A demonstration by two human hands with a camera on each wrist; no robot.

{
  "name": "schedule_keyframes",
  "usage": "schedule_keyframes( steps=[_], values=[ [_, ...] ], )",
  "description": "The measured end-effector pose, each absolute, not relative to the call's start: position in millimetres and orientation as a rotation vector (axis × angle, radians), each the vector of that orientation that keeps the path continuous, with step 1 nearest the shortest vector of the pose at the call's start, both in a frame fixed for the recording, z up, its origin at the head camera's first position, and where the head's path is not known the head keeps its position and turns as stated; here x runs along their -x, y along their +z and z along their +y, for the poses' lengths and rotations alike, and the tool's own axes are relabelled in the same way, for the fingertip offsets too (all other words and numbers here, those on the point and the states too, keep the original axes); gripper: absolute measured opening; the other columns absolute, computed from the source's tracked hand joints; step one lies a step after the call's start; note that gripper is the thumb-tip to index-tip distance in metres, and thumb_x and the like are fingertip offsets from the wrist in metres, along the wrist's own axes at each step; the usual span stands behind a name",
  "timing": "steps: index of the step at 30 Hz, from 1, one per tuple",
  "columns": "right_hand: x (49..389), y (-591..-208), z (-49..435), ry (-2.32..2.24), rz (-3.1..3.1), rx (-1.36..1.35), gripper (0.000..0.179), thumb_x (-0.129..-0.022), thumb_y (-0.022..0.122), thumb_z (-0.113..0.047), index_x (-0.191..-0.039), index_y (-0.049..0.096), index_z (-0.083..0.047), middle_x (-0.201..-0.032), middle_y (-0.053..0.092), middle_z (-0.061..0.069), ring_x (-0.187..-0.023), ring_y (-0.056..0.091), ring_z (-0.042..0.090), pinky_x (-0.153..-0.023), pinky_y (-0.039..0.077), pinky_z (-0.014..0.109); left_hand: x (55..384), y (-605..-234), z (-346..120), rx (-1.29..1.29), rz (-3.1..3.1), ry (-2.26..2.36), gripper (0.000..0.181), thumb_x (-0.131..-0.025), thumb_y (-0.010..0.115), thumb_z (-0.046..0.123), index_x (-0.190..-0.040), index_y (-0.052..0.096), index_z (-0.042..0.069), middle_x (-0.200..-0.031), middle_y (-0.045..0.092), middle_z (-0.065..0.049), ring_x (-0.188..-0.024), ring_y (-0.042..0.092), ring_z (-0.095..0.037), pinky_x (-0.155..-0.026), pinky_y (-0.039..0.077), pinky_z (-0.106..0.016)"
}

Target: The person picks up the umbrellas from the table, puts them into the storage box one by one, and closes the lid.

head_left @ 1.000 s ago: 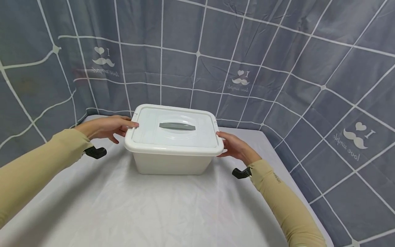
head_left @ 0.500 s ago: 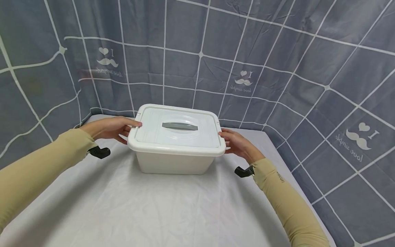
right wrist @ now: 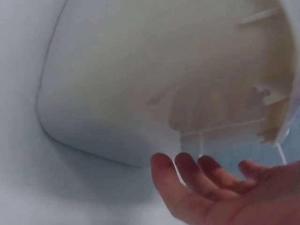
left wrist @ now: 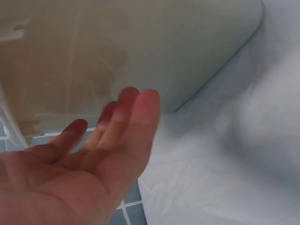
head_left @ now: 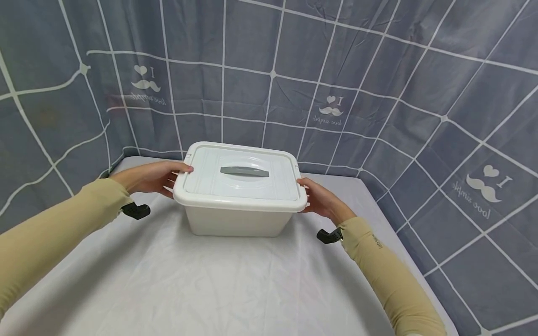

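Note:
A white lidded storage box stands on the cloth-covered table in the head view. Its white lid is on, with a grey handle lying flat in the middle. At the box's left end, my left hand rests its thumb on the lid's rim, fingers loosely extended below. My right hand is at the opposite end, thumb at the rim and fingers beside the wall. In the left wrist view, slightly bent fingers overlap the end wall. Relaxed fingers appear near the bottom corner in the right wrist view.
White cloth covers the table. A grey curtain with white grid lines and moustache prints hangs behind the table and along both sides. Each wrist carries a black device, one on the left and one on the right.
The left hand has moved slightly nearer the box, its fingers now closer in under the rim. The right hand has barely shifted. The lid and box look unchanged on the table.

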State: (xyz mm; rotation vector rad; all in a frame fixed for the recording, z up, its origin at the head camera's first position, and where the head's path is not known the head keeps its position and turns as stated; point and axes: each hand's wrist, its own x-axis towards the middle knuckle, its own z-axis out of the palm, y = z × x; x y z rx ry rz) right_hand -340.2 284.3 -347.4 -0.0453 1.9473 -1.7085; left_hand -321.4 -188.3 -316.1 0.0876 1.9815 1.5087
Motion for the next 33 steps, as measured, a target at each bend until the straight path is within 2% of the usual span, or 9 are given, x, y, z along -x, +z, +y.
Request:
schedule_keyframes(
  steps=[5, 9, 13, 15, 22, 27, 33],
  values=[
    [342, -350, 285, -1.747, 1.955, 0.128, 0.041, -0.105, 0.042, -0.041, -0.133, 0.049, -0.011, -0.12, 0.057, 0.006, -0.103, 0.062, 0.021, -0.084, 0.054, 0.043, 323, -316, -188, -0.107, 2.014, 1.538, 0.043, -0.104, 0.052, 0.039, -0.133, 0.047, 0.007, -0.103, 0.068, 0.006, -0.094, 0.069, -0.012, -0.088, 0.055, -0.035],
    [343, -346, 285, -1.815, 1.979, 0.153, 0.039, -0.105, 0.049, -0.031, -0.133, 0.052, -0.006, -0.112, 0.063, 0.003, -0.093, 0.066, 0.018, -0.081, 0.055, 0.041, 324, -312, -185, -0.114, 2.018, 1.606, 0.034, -0.103, 0.056, 0.029, -0.124, 0.049, 0.003, -0.092, 0.07, 0.005, -0.084, 0.07, -0.009, -0.082, 0.057, -0.03],
    [341, -342, 284, -1.861, 1.985, 0.123, 0.042, -0.104, 0.053, -0.025, -0.14, 0.049, -0.004, -0.106, 0.067, -0.001, -0.087, 0.069, 0.014, -0.079, 0.055, 0.038, 323, -309, -182, -0.097, 2.016, 1.663, 0.026, -0.102, 0.059, 0.023, -0.115, 0.05, 0.003, -0.088, 0.07, 0.003, -0.08, 0.07, -0.008, -0.077, 0.057, -0.027],
    [339, -341, 284, -1.873, 1.989, 0.11, 0.039, -0.104, 0.055, -0.024, -0.137, 0.051, -0.004, -0.103, 0.068, -0.002, -0.086, 0.07, 0.014, -0.078, 0.055, 0.037, 323, -308, -181, -0.086, 2.024, 1.678, 0.025, -0.101, 0.06, 0.022, -0.114, 0.051, 0.002, -0.088, 0.071, 0.003, -0.08, 0.07, -0.008, -0.076, 0.058, -0.026],
    [340, -341, 285, -1.907, 1.921, 0.117, 0.017, -0.103, 0.055, -0.021, -0.112, 0.06, -0.007, -0.089, 0.07, -0.003, -0.081, 0.067, 0.011, -0.077, 0.055, 0.034, 320, -308, -179, -0.057, 2.03, 1.682, 0.032, -0.102, 0.061, 0.023, -0.12, 0.049, 0.0, -0.088, 0.071, 0.003, -0.078, 0.07, -0.008, -0.074, 0.057, -0.025],
    [341, -342, 284, -1.945, 1.883, 0.174, 0.018, -0.105, 0.051, -0.016, -0.113, 0.059, -0.002, -0.081, 0.067, -0.002, -0.069, 0.063, 0.008, -0.07, 0.054, 0.027, 319, -306, -178, -0.06, 2.025, 1.704, 0.035, -0.102, 0.061, 0.022, -0.124, 0.049, -0.002, -0.089, 0.072, 0.003, -0.079, 0.07, -0.008, -0.075, 0.057, -0.025],
    [339, -342, 284, -1.959, 1.905, 0.166, 0.02, -0.105, 0.051, -0.015, -0.115, 0.057, 0.0, -0.082, 0.068, -0.001, -0.07, 0.065, 0.01, -0.069, 0.054, 0.027, 319, -306, -176, -0.083, 2.048, 1.693, 0.036, -0.102, 0.06, 0.022, -0.125, 0.048, -0.003, -0.089, 0.072, 0.003, -0.08, 0.071, -0.008, -0.076, 0.057, -0.025]
  ],
)
